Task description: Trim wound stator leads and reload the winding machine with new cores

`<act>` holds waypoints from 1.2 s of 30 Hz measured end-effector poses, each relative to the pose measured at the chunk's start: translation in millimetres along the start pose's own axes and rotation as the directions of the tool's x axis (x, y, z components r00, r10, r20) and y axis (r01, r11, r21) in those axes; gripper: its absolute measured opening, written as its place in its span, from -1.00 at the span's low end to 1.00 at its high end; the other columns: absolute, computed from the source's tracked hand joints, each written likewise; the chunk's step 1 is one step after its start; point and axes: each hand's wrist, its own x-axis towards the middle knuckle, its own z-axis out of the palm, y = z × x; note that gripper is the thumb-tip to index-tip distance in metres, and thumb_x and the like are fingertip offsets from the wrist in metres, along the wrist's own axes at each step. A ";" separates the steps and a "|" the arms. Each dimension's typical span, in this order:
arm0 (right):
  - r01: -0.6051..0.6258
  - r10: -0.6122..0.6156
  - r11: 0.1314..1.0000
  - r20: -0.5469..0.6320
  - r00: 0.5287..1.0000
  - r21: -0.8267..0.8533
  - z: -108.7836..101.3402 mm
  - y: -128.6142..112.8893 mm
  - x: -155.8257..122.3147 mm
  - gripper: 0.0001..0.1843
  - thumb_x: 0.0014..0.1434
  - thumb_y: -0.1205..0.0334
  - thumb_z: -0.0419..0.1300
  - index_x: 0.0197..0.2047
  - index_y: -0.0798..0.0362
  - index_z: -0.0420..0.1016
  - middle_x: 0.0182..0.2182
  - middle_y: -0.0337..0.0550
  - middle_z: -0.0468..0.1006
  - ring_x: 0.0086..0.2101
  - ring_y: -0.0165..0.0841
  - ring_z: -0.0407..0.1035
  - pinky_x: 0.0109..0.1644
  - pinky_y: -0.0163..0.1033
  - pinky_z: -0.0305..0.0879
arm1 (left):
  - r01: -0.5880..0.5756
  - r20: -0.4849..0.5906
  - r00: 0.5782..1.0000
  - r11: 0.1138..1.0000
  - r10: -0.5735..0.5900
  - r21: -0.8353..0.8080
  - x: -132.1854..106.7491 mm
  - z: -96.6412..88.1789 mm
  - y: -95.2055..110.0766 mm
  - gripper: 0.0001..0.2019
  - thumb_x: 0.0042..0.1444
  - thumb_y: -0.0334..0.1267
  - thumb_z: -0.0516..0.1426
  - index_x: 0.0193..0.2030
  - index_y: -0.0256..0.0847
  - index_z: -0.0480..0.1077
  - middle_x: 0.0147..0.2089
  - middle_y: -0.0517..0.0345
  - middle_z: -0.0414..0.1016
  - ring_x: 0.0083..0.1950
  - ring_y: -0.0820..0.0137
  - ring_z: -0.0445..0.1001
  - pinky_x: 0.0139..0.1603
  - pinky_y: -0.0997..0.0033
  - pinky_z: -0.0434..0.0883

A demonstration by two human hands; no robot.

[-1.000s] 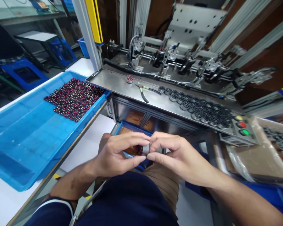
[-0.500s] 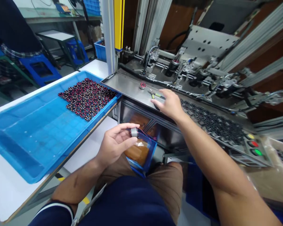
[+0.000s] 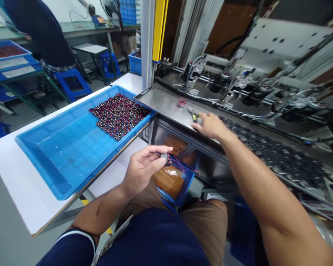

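Observation:
My left hand pinches a small stator, a grey metal ring with reddish windings, between thumb and fingers above my lap. Thin red wires trail from it to the right. On the metal ledge, my right hand has its thumb and fingers around the handles of small cutters with green and black grips. The far ends of the handles are hidden under that hand. Just left of the cutters, another red-wound stator stands on the ledge.
A blue tray on the left holds many stators at its far end. Dark parts cover the ledge's right side. Machine fixtures stand behind it, and a blue bin below. A co-worker is at the far left.
My right hand has closed in on the cutters, whose handles now look nearer each other. The stator in my left hand has turned, showing its windings and wires. The view has shifted right.

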 end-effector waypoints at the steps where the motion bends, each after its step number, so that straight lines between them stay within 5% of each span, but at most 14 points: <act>1: 0.013 -0.013 1.000 -0.016 1.000 0.028 0.5 2.2 -1.4 -0.44 0.22 0.01 0.13 0.18 0.19 0.36 0.05 0.27 0.46 0.08 0.08 0.31 0.17 0.11 0.17 | 0.007 0.000 1.000 1.000 -0.007 -0.008 -0.2 1.6 0.5 -0.82 0.15 -0.38 0.25 -0.10 -0.13 0.56 0.01 0.08 0.64 0.10 0.35 0.56 0.14 0.41 0.48; 4: 0.048 -0.036 0.988 -0.081 0.996 0.147 -1.6 9.1 -5.8 -0.57 0.19 0.15 0.11 0.04 0.25 0.45 0.03 0.31 0.47 0.08 0.10 0.31 0.19 0.15 0.14 | 0.060 -0.001 0.998 0.997 -0.060 -0.038 -1.7 7.1 2.2 -0.82 0.14 -0.36 0.26 -0.11 -0.14 0.56 0.00 0.07 0.64 0.05 0.36 0.57 0.03 0.43 0.53; 8: 0.061 0.014 0.920 -0.187 0.982 0.387 -13.7 20.9 -25.0 -0.56 0.27 0.09 -0.03 0.00 0.24 0.45 -0.05 0.28 0.53 0.00 0.05 0.40 0.12 0.12 0.25 | 0.108 0.018 0.994 0.994 -0.107 -0.031 -3.9 12.9 4.8 -0.80 0.17 -0.33 0.24 -0.05 -0.17 0.55 0.02 0.02 0.62 -0.03 0.39 0.59 -0.12 0.48 0.56; 13: 0.135 0.012 0.593 -0.177 0.984 0.794 -5.1 14.3 -118.3 -0.33 0.38 -0.07 -0.46 0.29 0.13 0.12 -0.12 0.17 0.58 -0.21 -0.14 0.55 -0.15 -0.06 0.46 | 0.122 0.065 0.990 0.993 -0.122 0.002 -5.4 17.1 5.7 -0.63 0.04 -0.38 0.33 0.02 -0.21 0.51 0.06 -0.03 0.60 -0.01 0.34 0.59 0.01 0.41 0.54; 15: 0.151 -0.041 0.484 -0.150 0.988 0.862 12.6 -0.3 -173.5 -0.39 0.39 -0.09 -0.35 0.28 0.07 0.14 -0.13 0.14 0.58 -0.21 -0.14 0.55 -0.14 -0.06 0.48 | 0.137 0.064 0.988 0.990 -0.138 0.018 -5.5 21.0 4.6 -0.61 0.01 -0.41 0.35 0.02 -0.23 0.51 0.05 -0.04 0.60 0.00 0.33 0.59 0.04 0.39 0.54; 16: 0.167 -0.017 0.348 -0.172 0.985 0.923 22.6 -9.5 -200.8 -0.44 0.38 -0.10 -0.17 0.28 0.04 0.17 -0.10 0.12 0.56 -0.19 -0.13 0.55 -0.12 -0.03 0.48 | 0.149 0.065 0.986 0.989 -0.150 0.026 -5.5 23.9 3.9 -0.62 0.00 -0.41 0.35 0.01 -0.24 0.51 0.05 -0.05 0.60 0.00 0.32 0.59 0.03 0.38 0.54; 18: 0.143 -0.033 0.252 -0.139 0.990 0.957 40.5 -29.0 -248.7 -0.41 0.27 -0.02 0.16 0.30 -0.07 0.16 -0.07 0.02 0.53 -0.15 -0.15 0.54 -0.04 -0.03 0.48 | 0.169 0.086 0.981 0.985 -0.172 0.034 -5.6 31.2 1.9 -0.63 0.01 -0.41 0.34 0.00 -0.26 0.51 0.02 -0.05 0.61 -0.02 0.31 0.60 0.00 0.38 0.56; 23: 0.190 -0.012 0.415 -0.203 0.979 0.890 55.1 -60.2 -303.9 -0.35 0.18 0.24 0.28 0.30 -0.11 0.18 -0.20 -0.09 0.56 -0.30 -0.24 0.52 -0.13 -0.10 0.54 | 0.158 0.178 0.970 0.986 -0.165 0.048 -7.4 51.9 -5.6 -0.65 0.06 -0.43 0.31 0.02 -0.23 0.50 -0.13 0.03 0.65 -0.09 0.38 0.62 0.00 0.43 0.56; 27: 0.305 -0.075 0.549 -0.317 0.945 0.778 48.3 -56.8 -302.6 -0.21 0.17 0.23 0.28 0.40 -0.08 0.08 0.12 0.08 0.48 0.06 -0.05 0.44 0.17 0.07 0.41 | 0.187 0.242 0.950 0.980 -0.198 0.068 -10.1 61.7 -10.0 -0.64 0.09 -0.39 0.30 0.06 -0.23 0.48 -0.08 -0.01 0.65 -0.05 0.32 0.62 0.03 0.36 0.57; 36: 0.373 -0.109 0.532 -0.376 0.920 0.760 39.5 -53.0 -288.2 -0.23 0.14 0.28 0.28 0.38 -0.07 0.15 0.14 0.05 0.47 0.12 -0.09 0.41 0.18 -0.01 0.40 | 0.164 0.260 0.947 0.980 -0.189 0.112 -16.1 61.5 -7.6 -0.64 0.10 -0.38 0.29 0.06 -0.20 0.48 -0.03 -0.02 0.64 0.07 0.16 0.59 0.05 0.20 0.59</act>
